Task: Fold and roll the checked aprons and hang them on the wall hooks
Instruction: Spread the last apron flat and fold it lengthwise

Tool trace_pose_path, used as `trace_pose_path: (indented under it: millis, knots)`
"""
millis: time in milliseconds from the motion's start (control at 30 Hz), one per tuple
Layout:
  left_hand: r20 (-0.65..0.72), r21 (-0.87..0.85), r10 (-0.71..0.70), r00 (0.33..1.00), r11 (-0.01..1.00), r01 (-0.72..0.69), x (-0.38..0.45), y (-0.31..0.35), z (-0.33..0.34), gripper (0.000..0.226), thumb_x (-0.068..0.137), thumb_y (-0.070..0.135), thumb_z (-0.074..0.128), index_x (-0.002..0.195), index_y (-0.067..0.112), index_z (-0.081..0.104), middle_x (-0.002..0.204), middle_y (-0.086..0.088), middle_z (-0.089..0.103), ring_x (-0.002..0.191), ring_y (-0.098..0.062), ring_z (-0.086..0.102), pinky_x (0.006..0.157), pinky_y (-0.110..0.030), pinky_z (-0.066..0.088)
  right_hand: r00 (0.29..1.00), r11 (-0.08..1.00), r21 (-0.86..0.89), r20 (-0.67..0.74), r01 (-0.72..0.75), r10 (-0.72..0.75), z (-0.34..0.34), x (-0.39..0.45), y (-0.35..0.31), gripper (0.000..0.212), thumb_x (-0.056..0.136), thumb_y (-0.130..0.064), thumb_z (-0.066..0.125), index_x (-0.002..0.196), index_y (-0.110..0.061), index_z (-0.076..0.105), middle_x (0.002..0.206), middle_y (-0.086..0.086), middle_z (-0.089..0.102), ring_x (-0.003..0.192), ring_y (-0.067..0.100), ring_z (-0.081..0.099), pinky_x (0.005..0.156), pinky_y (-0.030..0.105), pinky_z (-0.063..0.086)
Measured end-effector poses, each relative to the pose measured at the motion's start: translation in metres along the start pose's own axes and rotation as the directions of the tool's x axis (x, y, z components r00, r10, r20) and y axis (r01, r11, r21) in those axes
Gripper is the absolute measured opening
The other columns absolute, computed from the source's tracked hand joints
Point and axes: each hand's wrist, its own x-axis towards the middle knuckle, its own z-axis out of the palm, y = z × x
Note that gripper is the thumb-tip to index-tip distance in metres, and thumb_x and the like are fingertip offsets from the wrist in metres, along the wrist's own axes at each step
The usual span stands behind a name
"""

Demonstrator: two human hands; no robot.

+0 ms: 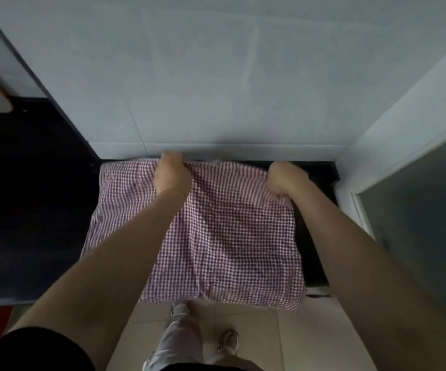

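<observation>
Both hands work at the far edge of the checked apron [227,231], close to the wall. The left hand [172,175] has its fingers curled down over the far edge near the middle of the cloth, and it seems to pinch a fold of fabric there. The right hand [286,180] is closed around a gathered bunch of the cloth at the far right corner. The frame is a little blurred at the fingers, so the exact grip cannot be told, but both hands clearly hold the apron.

The apron, in purple and white checks, lies spread on a dark counter [320,236] that stands against a pale tiled wall [216,76]. Its near hem hangs over the front edge of the counter, above the light floor tiles [256,338], where the person's legs and shoes [228,341] are visible. No hooks appear in this view.

Judging from the hands, the person is at the folding step, probably about to bring the far edge toward the body. Several things could go wrong. The left part of the cloth is not held by any hand, so it may drag behind and make a crooked fold. The hanging near hem adds weight, and a strong pull could slide the whole apron off the counter to the floor. The bunched right corner may also leave wrinkles, which would make the later roll uneven.
</observation>
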Motion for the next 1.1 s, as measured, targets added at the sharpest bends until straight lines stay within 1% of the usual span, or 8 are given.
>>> trace_pose_path:
  millis: [67, 133, 267, 367, 567, 767, 900, 1100]
  knots:
    - [-0.109, -0.107, 0.083, 0.991, 0.990, -0.095, -0.002, 0.008, -0.004, 0.044, 0.085, -0.013, 0.042, 0.125, 0.001, 0.053, 0.144, -0.021, 0.040, 0.109, -0.040, 0.057, 0.080, -0.041, 0.047, 0.887, 0.994, 0.106, -0.456, -0.030, 0.076, -0.003, 0.001, 0.000, 0.012, 0.098, -0.012, 0.048, 0.099, -0.008, 0.059, 0.106, 0.015, 0.066, 0.096, 0.035, 0.064, 0.074, 0.040, 0.049]
    - [-0.122, -0.113, 0.160, 0.980, 0.978, -0.174, -0.015, 0.009, 0.001, 0.067, 0.081, -0.014, 0.047, 0.142, 0.013, 0.041, 0.158, -0.018, 0.022, 0.122, -0.037, 0.051, 0.085, -0.040, 0.049, 0.804, 0.961, 0.260, -0.589, 0.098, 0.077, 0.001, 0.003, 0.001, 0.018, 0.097, -0.014, 0.054, 0.114, -0.006, 0.051, 0.112, 0.016, 0.064, 0.102, 0.038, 0.063, 0.077, 0.043, 0.049]
    - [0.357, 0.191, 0.105, 0.928, 0.964, -0.183, -0.065, -0.013, 0.040, 0.059, 0.091, 0.027, 0.061, 0.145, 0.024, 0.037, 0.151, -0.013, 0.029, 0.134, -0.035, 0.035, 0.105, -0.052, 0.041, 0.935, 0.837, 0.485, -0.346, 0.252, -0.080, 0.037, 0.001, 0.005, 0.088, 0.089, -0.015, 0.071, 0.155, -0.016, 0.013, 0.149, 0.015, 0.040, 0.129, 0.032, 0.049, 0.100, 0.042, 0.046]
    - [0.660, 0.360, -0.136, 0.739, 0.920, -0.152, -0.093, -0.040, 0.064, 0.085, 0.088, 0.061, 0.058, 0.156, 0.034, 0.014, 0.163, -0.009, 0.004, 0.147, -0.041, 0.014, 0.111, -0.062, 0.029, 0.945, 0.835, 0.550, -0.282, 0.020, 0.164, 0.066, 0.000, 0.026, 0.083, 0.090, -0.022, 0.068, 0.155, -0.016, 0.016, 0.146, 0.021, 0.035, 0.130, 0.037, 0.044, 0.104, 0.045, 0.041]
    - [0.624, 0.397, -0.194, 0.757, 0.913, -0.093, -0.096, -0.065, 0.069, 0.086, 0.092, 0.063, 0.048, 0.158, 0.030, 0.003, 0.165, -0.005, -0.015, 0.150, -0.038, -0.011, 0.115, -0.065, 0.015, 0.900, 0.763, 0.497, 0.352, -0.413, 0.258, 0.113, -0.008, 0.059, 0.072, 0.088, -0.037, 0.070, 0.142, 0.000, 0.039, 0.139, 0.018, 0.051, 0.120, 0.032, 0.055, 0.094, 0.039, 0.048]
    - [0.503, 0.485, -0.246, 0.829, 0.874, -0.034, -0.080, -0.065, 0.059, 0.065, 0.095, 0.047, 0.053, 0.152, 0.025, 0.030, 0.162, -0.014, 0.009, 0.148, -0.038, 0.011, 0.112, -0.060, 0.026, 0.952, 0.664, 0.694, 0.292, -0.277, 0.092, 0.123, -0.016, 0.054, 0.015, 0.090, -0.020, 0.068, 0.087, -0.006, 0.063, 0.098, 0.010, 0.067, 0.083, 0.020, 0.060, 0.068, 0.029, 0.048]
    - [0.367, -0.027, -0.122, 0.922, 0.990, 0.142, -0.097, -0.019, 0.067, 0.035, 0.094, 0.040, 0.055, 0.112, 0.011, 0.063, 0.116, -0.011, 0.058, 0.105, -0.028, 0.057, 0.085, -0.039, 0.047, 0.997, 0.721, 0.690, 0.017, -0.062, 0.070, 0.119, -0.024, 0.035, 0.014, 0.086, -0.018, 0.071, 0.078, -0.012, 0.060, 0.084, 0.001, 0.063, 0.078, 0.016, 0.061, 0.070, 0.028, 0.049]
    - [0.681, -0.479, -0.163, 0.714, 0.638, 0.603, -0.113, 0.023, 0.072, 0.048, 0.079, 0.055, 0.070, 0.104, 0.013, 0.070, 0.097, -0.004, 0.074, 0.093, -0.023, 0.069, 0.085, -0.043, 0.059, 0.967, 0.654, 0.739, 0.011, 0.164, -0.255, 0.113, -0.049, -0.002, 0.009, 0.088, -0.025, 0.071, 0.087, -0.016, 0.070, 0.087, -0.002, 0.070, 0.083, 0.011, 0.066, 0.072, 0.024, 0.049]
